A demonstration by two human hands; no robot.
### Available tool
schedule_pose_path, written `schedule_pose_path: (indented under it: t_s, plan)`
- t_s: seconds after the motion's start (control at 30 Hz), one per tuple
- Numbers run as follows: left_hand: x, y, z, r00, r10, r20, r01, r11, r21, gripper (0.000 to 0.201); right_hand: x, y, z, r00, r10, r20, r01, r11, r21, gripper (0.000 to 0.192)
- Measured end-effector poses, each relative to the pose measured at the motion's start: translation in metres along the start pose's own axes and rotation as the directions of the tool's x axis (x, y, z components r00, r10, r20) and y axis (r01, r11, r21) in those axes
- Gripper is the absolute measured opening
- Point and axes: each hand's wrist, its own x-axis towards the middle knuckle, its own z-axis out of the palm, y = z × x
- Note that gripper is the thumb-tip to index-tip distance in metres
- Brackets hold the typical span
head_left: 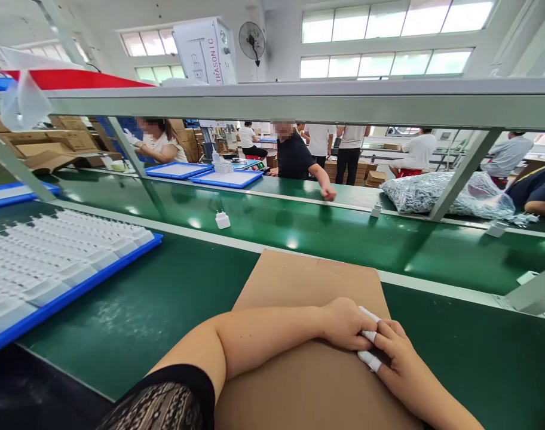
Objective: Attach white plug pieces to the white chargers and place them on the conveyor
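White box (205, 51) overhead reads "TRASONIC".

Factory assembly hall: long green conveyor belt (326, 230), blue trays of white chargers (52, 263), stacked cardboard cartons (70, 140), workers (294, 156) along line, high windows (389, 21).
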Motion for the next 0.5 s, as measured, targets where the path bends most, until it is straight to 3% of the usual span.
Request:
schedule_pose_path:
  t_s: [0.5]
  plan:
    - [-0.0003, -0.0031, 0.0047, 1.0, 0.006, -0.019, -0.006, 1.0, -0.004, 0.016, -0.0009, 0.0029, 0.0012, 1.0, 0.004, 0.01, -0.004, 1.0, -0.008, 0.026]
